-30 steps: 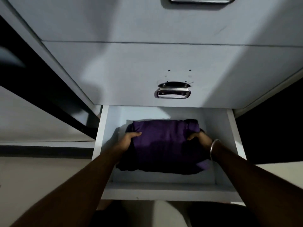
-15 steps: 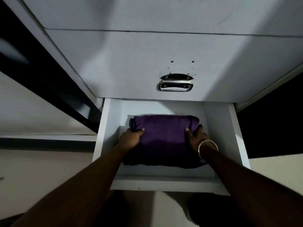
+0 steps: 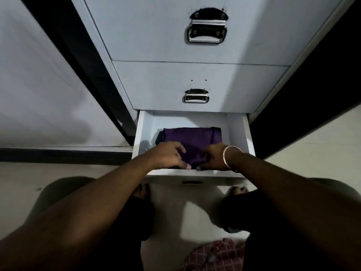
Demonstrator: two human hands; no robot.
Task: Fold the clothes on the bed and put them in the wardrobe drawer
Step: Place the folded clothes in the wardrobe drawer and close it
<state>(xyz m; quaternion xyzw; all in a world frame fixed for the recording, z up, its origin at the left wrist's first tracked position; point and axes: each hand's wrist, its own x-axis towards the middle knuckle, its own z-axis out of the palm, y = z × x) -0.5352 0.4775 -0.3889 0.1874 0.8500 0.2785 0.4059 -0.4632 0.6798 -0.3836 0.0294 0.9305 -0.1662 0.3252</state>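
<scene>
A white wardrobe front is seen from above in dim light, with a pale floor (image 3: 175,210) below the hands and dark vertical panels to either side of the drawer stack. Beyond the hands, two closed drawers are stacked: the nearer one carries a small metal handle (image 3: 196,96), the farther one a larger metal handle (image 3: 207,28). The lowest drawer (image 3: 238,132) is pulled open, and a folded purple garment (image 3: 192,138) is lying inside it, on the drawer bottom, reaching from under the hands toward the back wall. The left hand (image 3: 168,155) is laid on the garment's near left part with fingers loosely bent and spread, the thumb tip down at the near edge; nothing is seen to be clenched in it. The right hand (image 3: 213,158) is set on the near right part, fingers curved down onto the cloth, thumb tip close to the left thumb; whether cloth is pinched there cannot be told. A metal bangle (image 3: 227,156) is worn on the right wrist. Nearer than the hands, bare toes are visible on the floor, and a red checked cloth (image 3: 213,255) is lying at the lower edge.
</scene>
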